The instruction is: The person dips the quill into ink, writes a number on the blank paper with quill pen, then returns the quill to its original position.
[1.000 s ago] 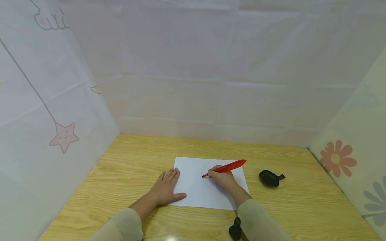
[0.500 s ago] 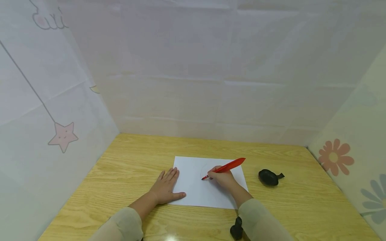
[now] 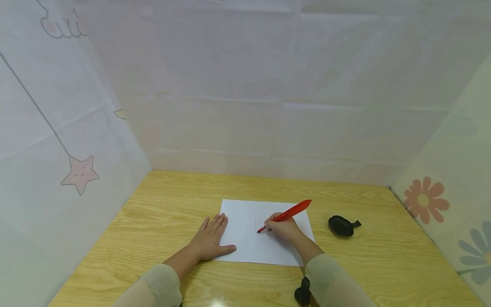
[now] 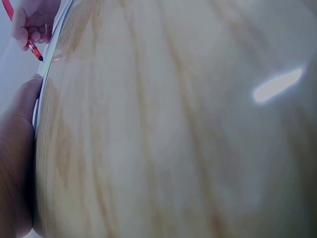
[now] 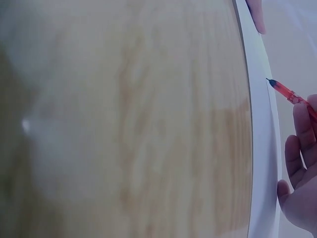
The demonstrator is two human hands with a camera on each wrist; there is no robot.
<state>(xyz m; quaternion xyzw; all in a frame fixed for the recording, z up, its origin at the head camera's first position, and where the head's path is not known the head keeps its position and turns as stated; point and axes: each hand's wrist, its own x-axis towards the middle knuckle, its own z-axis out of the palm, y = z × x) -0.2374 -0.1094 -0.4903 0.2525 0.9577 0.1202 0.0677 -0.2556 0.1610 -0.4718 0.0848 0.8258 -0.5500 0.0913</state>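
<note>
A sheet of white paper (image 3: 241, 238) lies on the wooden table. My right hand (image 3: 284, 228) pinches a red pen (image 3: 293, 212) with a broad, feather-shaped top end, its dark tip at the paper. A thin curved line runs up from the tip. Flat over the paper's left edge rests my left hand (image 3: 210, 238), fingers straight and thumb spread. The left wrist view has the left thumb (image 4: 27, 99) at the paper's edge, the pen tip beyond it. In the right wrist view, the pen (image 5: 287, 91) sticks out from the fingers of the right hand (image 5: 302, 193).
To the right of the paper lies a black oval object (image 3: 340, 226) with a short flared end. Another black object (image 3: 302, 293) sits near the front, partly behind the right sleeve (image 3: 333, 277). Printed cloth walls (image 3: 245, 106) enclose the wooden table (image 3: 184, 192) at back and sides.
The pen tip has moved slightly toward the person, and the curved line on the paper has grown longer with it. The left hand stays in place.
</note>
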